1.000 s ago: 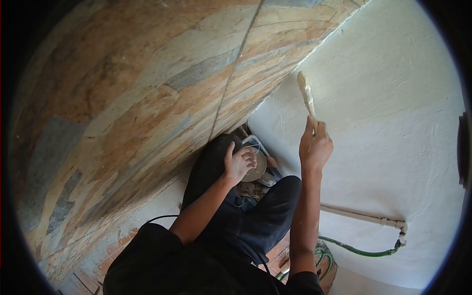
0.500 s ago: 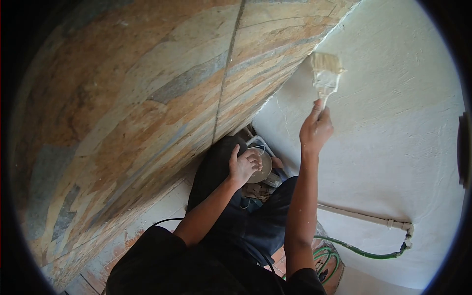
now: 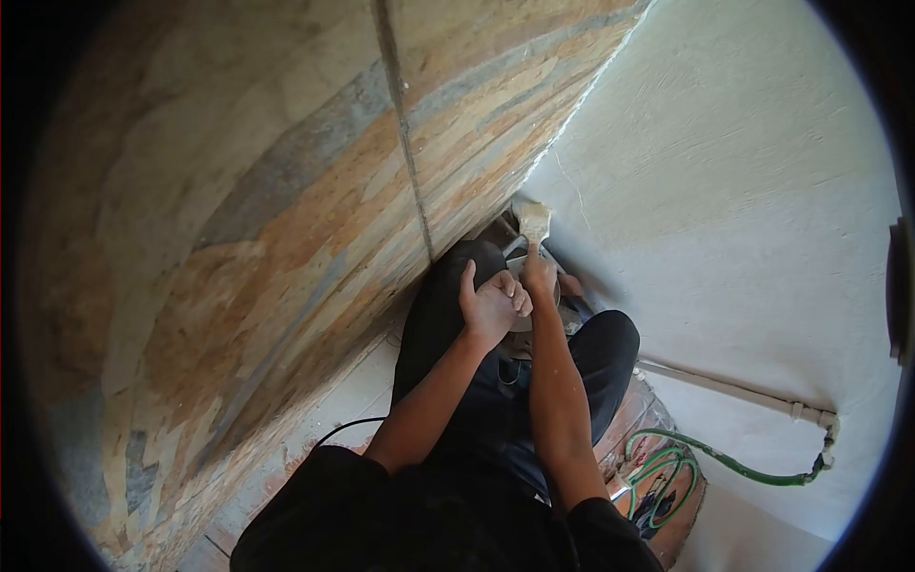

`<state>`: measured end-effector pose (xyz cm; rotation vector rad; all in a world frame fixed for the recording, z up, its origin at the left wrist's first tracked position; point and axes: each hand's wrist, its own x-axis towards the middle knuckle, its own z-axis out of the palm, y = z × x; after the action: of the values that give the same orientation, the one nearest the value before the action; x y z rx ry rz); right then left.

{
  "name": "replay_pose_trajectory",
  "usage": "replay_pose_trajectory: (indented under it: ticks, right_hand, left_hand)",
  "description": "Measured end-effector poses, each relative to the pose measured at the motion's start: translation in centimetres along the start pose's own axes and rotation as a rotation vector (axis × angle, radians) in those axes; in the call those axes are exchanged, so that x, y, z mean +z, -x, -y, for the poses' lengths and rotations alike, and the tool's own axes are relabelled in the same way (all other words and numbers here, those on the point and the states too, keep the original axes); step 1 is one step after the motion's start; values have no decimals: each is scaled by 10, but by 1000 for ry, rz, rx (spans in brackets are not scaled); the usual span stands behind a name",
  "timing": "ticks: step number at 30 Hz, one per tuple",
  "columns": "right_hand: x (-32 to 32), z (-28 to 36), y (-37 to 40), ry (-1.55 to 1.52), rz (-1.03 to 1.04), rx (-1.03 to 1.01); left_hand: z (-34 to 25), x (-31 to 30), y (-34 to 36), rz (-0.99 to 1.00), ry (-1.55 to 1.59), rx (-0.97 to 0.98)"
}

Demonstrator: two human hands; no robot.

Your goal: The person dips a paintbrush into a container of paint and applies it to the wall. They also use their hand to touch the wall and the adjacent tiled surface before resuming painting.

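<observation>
Beside white wall: right hand grips brush; left hand curled.

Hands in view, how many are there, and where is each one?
2. The left hand curls on a mostly hidden container; the right hand, right beside it, grips a paintbrush near the foot of the tiled wall. No others show.
</observation>
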<state>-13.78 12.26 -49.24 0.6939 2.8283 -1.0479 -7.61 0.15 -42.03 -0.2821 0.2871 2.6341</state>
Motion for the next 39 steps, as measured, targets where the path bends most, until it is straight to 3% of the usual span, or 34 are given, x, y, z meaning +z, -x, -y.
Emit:
replay_pose_trajectory:
  ticks: [1,2,3,5,9,11,15,17,21,24,26,33,39]
  right_hand:
    - [-11,0,6,-125,108,20]
    - [-4,-11,-3,-385,142,247]
    - [-31,19,9,-695,224,499]
    - [-49,38,13,-990,303,574]
    - [-58,59,5,-1132,340,561]
    - [-62,69,-2,-1377,389,704]
    - [-53,65,-17,-1705,532,776]
    - [-43,59,-25,-1832,524,951]
    - [-23,42,-75,-1797,383,929]
    - [-45,69,-100,-1935,493,980]
    - [-69,77,-98,-2007,745,897]
    - [-135,121,-65,-2150,866,580]
    - [-195,157,-48,-2147,931,575]
  left_hand:
    - [-2,2,0,49,29,2]
    - [0,2,5,92,60,1]
    - [0,2,7,86,62,-3]
    - [-1,4,4,79,34,-11]
    - [-6,8,7,49,98,5]
    - [-9,9,8,53,152,17]
    - [-14,10,13,4,215,21]
    - [-17,2,11,129,317,26]
    - [-19,5,12,128,312,32]
    - [-22,8,12,107,311,48]
    - [-18,4,11,117,301,21]
    - [-17,5,14,120,240,24]
    - [-15,6,15,113,240,-6]
